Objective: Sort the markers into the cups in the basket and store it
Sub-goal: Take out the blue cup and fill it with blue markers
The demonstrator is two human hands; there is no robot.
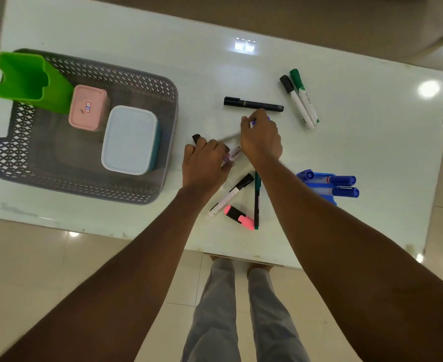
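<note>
While both forearms reach forward over the table (163, 35), left hand (204, 163) lies palm down, fingers curled round a white marker (234, 154): labelled barrel out at the thumb side, a black cap (196, 138) showing past the knuckles; whether the grip holds more than one cannot be told. Right hand (260, 137): palm down, just beside the left and a little farther out, fingertips pinched narrow on a blue-tipped marker (253, 124), mostly hidden. Black marker (253, 105): flat on the table, just beyond the right fingertips, apart from them. Black-capped marker (296, 100) and green-capped marker (304, 96): side by side, farther right. Between the forearms: a slim white marker (230, 195), green pen (257, 199), pink highlighter (238, 216). Blue cup (317, 186): right of the right forearm, two blue markers (343, 180) sticking out sideways. Basket (136, 74): grey lattice, well left of the hands, containing green cup (32, 79), pink cup (88, 107) and pale blue cup (130, 139), all upright.
</note>
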